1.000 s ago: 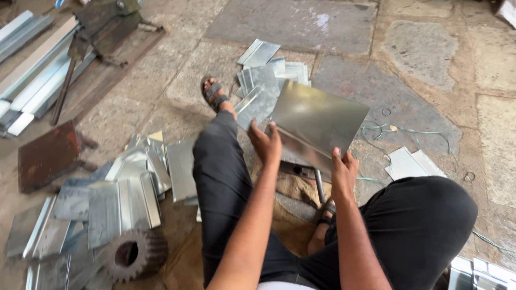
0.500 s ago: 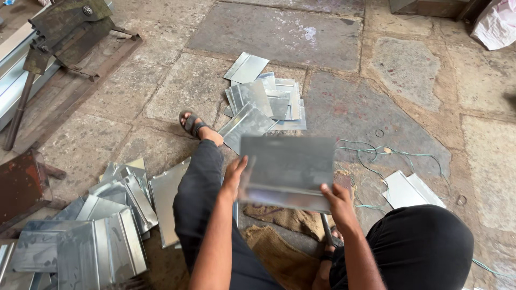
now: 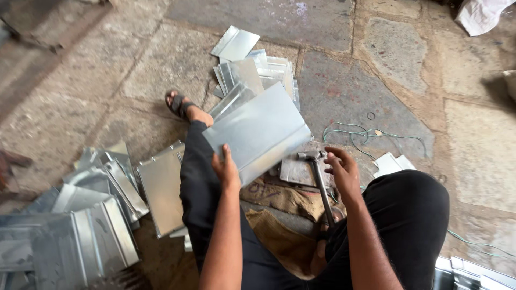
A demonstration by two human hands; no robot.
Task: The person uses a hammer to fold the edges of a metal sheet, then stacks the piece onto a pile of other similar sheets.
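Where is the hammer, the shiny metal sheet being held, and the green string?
hammer point(image 3: 318, 180), head view, on its handle.
metal sheet point(image 3: 258, 131), head view, its flat middle.
green string point(image 3: 355, 130), head view, its loop on the floor.

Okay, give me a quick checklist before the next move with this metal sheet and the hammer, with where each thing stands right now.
1. Left hand grips the folded metal sheet at its near edge: ok.
2. Right hand on the hammer: not ok, open and beside the handle, not closed on it.
3. Sheet resting on a surface: not ok, held tilted in the air.
4. Green cord apart from the hammer head: ok.
5. Sandalled foot apart from the sheet: cannot tell; the sheet's corner overlaps the leg.
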